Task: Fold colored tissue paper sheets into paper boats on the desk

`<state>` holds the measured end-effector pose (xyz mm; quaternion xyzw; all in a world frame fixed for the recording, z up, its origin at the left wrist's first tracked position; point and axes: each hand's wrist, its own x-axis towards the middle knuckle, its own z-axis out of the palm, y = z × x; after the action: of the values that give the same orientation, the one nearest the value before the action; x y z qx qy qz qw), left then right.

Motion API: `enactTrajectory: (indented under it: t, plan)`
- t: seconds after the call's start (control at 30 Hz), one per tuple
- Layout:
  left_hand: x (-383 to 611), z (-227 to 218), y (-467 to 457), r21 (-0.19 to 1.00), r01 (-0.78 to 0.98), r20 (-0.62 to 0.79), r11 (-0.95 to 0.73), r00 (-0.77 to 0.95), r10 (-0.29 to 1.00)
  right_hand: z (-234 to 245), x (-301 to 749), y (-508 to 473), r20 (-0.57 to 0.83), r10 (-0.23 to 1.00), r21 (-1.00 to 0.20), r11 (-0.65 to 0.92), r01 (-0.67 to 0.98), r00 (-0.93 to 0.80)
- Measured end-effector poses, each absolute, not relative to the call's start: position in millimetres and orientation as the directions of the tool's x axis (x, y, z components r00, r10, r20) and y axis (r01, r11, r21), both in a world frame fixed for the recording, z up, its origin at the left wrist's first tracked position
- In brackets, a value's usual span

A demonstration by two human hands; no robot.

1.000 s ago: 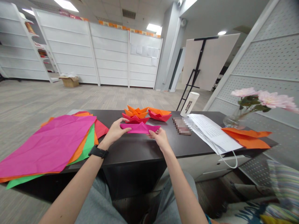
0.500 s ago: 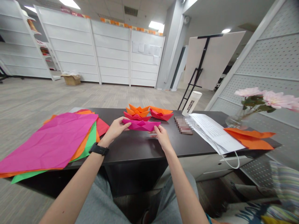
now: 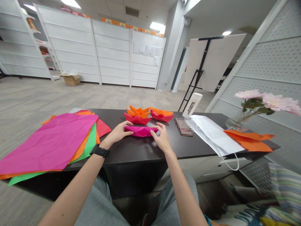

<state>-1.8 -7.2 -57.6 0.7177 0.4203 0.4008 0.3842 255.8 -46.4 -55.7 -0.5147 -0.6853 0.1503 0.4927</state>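
A magenta folded paper boat [image 3: 140,131] lies between my two hands, low over the dark desk; whether its bottom touches the desktop I cannot tell. My left hand [image 3: 118,133] has its left end between thumb and fingers, and a black watch is on that wrist. At the boat's right end, my right hand [image 3: 162,138] curls thumb and fingers around the tip. Just behind it stand a red paper boat [image 3: 137,119], an orange paper boat [image 3: 137,111] and a red-and-orange boat [image 3: 162,115].
Large coloured paper sheets [image 3: 54,138] are stacked on the desk's left. To the right are a blurred-out flat item [image 3: 184,127], a white cylinder [image 3: 192,105], printed pages [image 3: 211,133] with a white cable, folded orange paper [image 3: 250,141] and a glass vase [image 3: 236,122] of pink flowers.
The magenta boat has come down and slightly toward me. My right hand has shifted from pinching the tip from below to fingers over its top.
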Motion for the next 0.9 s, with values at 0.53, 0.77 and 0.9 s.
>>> enactTrajectory:
  t: [0.53,0.77,0.9]
  plan:
    - [9.7,-52.6,-19.6,0.815,0.388,0.262,-0.430,0.414,0.871,7.5,281.5,-40.0,0.294,0.946,-0.215,0.205,0.955,-0.137]
    - [13.7,-45.0,-27.8,0.539,0.563,0.435,-0.627,0.451,0.779,15.6,320.2,-2.7,0.227,0.974,-0.140,0.020,0.990,0.012]
    - [13.0,-49.7,-25.2,0.518,0.583,0.434,-0.626,0.451,0.780,15.7,321.6,14.1,0.189,0.982,-0.136,0.028,0.990,-0.002]
